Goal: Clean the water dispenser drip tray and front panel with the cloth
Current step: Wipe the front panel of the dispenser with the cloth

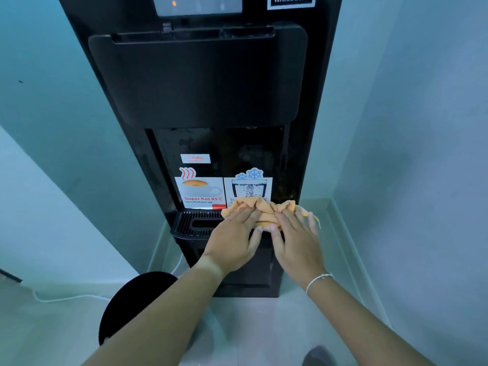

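Together our hands press an orange cloth (260, 210) onto the right part of the drip tray (196, 223), low on the black dispenser (198, 83). Our left hand (233, 240) lies flat, fingers straight and slightly spread on the cloth; our right hand (297, 237) does likewise, fingertips sunk into its bunched folds. Two flat palms likely spread pressure over the grille. Behind the tray, a left sticker (202, 192) shows a steaming cup, reading "Super hot 85°C". A right sticker (248, 186) shows a glass and snowflakes, its text hidden by cloth. Far above, a label (291, 0) reads "WARRANTY".
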A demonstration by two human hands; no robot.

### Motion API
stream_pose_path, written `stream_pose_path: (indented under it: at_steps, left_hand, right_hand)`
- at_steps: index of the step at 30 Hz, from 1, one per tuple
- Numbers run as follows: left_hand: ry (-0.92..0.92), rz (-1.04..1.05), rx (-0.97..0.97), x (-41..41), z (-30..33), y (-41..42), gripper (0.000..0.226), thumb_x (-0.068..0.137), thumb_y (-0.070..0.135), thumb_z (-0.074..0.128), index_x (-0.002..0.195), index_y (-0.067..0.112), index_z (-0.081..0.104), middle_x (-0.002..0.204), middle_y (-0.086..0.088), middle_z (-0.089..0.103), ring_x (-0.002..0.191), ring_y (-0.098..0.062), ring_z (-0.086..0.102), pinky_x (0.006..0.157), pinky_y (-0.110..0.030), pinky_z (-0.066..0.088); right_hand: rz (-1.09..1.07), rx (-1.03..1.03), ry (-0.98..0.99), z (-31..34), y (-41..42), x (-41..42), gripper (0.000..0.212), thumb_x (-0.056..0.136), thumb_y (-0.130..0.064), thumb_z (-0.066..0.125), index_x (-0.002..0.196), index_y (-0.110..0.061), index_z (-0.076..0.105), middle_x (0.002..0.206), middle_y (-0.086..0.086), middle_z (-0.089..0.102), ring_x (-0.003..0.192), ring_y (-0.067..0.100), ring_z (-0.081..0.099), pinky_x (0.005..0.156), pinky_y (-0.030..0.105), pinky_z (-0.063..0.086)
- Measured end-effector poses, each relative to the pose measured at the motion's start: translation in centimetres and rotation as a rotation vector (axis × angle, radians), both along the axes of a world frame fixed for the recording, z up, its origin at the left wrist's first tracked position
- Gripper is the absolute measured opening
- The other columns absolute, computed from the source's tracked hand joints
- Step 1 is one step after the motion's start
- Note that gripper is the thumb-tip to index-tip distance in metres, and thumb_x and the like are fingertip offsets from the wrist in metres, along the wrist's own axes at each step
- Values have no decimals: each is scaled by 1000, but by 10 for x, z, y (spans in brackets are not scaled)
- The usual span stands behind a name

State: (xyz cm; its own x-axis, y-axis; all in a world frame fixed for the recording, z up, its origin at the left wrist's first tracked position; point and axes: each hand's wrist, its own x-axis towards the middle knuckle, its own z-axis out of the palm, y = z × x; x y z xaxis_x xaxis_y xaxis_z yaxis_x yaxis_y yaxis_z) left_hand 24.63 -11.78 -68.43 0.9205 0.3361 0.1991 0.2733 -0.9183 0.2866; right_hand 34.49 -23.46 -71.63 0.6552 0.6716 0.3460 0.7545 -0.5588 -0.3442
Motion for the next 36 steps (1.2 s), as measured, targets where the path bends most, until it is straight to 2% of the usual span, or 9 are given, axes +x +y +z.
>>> stream_pose_path:
  at_steps: [5, 9, 14, 19, 22, 25, 29, 31, 36]
  left_hand:
    - [97, 32, 40, -3, -2, -1, 57, 100, 44, 24, 150, 18, 17, 159, 1, 15, 147, -13, 7, 117, -23, -1]
    - [128, -30, 79, 13, 1, -9, 57, 100, 43, 20, 150, 18, 13, 160, 0, 9, 147, -16, 3, 117, -28, -3]
    - [163, -54, 121, 23, -5, -15, 64, 93, 46, 7, 150, 17, 15, 160, 0, 12, 147, -18, 4, 117, -30, -3]
    - [142, -68, 139, 23, -5, -11, 62, 95, 45, 10, 150, 17, 17, 159, 0, 14, 147, -17, 6, 116, -28, -4]
    - [101, -57, 159, 23, -2, -14, 71, 88, 48, 0, 150, 17, 14, 159, 0, 11, 148, -16, 3, 114, -26, -10]
    - [15, -29, 162, 26, 4, -16, 65, 91, 44, 7, 150, 17, 13, 159, 0, 10, 148, -17, 2, 115, -28, -11]
    - [-129, 2, 254, 35, 24, -14, 59, 95, 36, 18, 147, 10, 23, 155, -8, 25, 145, -23, 18, 120, -38, 3]
    - [-211, 19, 258, 43, 39, -13, 58, 94, 32, 23, 146, 8, 28, 153, -10, 30, 143, -26, 25, 118, -40, 7]
    - [-359, 85, 241, 55, 75, -16, 57, 93, 29, 27, 145, 7, 31, 152, -12, 33, 141, -28, 29, 116, -41, 13]
  right_hand:
    - [-50, -65, -14, 1, 8, -7, 70, 87, -48, 4, 145, -18, 28, 154, -4, 27, 145, 21, 14, 113, 36, -9]
    - [-126, -81, 97, -7, -5, 4, 78, 79, -54, -8, 149, -23, 11, 158, -7, 9, 146, 17, -1, 113, 35, -14]
    - [-115, -101, 199, -14, -12, 5, 85, 75, -57, -11, 148, -24, 17, 157, -10, 14, 146, 15, 3, 116, 40, -8]
    - [-101, -61, 225, -8, -10, 6, 85, 75, -56, -12, 148, -23, 14, 158, -9, 8, 146, 16, -3, 116, 39, -10]
    - [-96, -22, 173, 3, -5, 9, 81, 78, -54, -7, 149, -20, 12, 158, -6, 8, 146, 20, 0, 116, 39, -9]
    - [-71, 28, 129, 18, -2, 13, 77, 81, -53, -2, 149, -18, 9, 158, -4, 6, 146, 19, 1, 115, 38, -9]
    - [-41, 104, 48, 51, 2, 21, 71, 85, -50, 3, 149, -19, 5, 159, -1, 5, 146, 18, 1, 116, 37, -8]
    - [-36, 150, -6, 71, 6, 27, 68, 87, -48, 6, 149, -18, 7, 158, 1, 8, 146, 18, 3, 116, 38, -7]
    - [-36, 238, -102, 112, 15, 37, 63, 91, -42, 11, 148, -17, 8, 158, 3, 12, 146, 19, 6, 115, 35, -9]
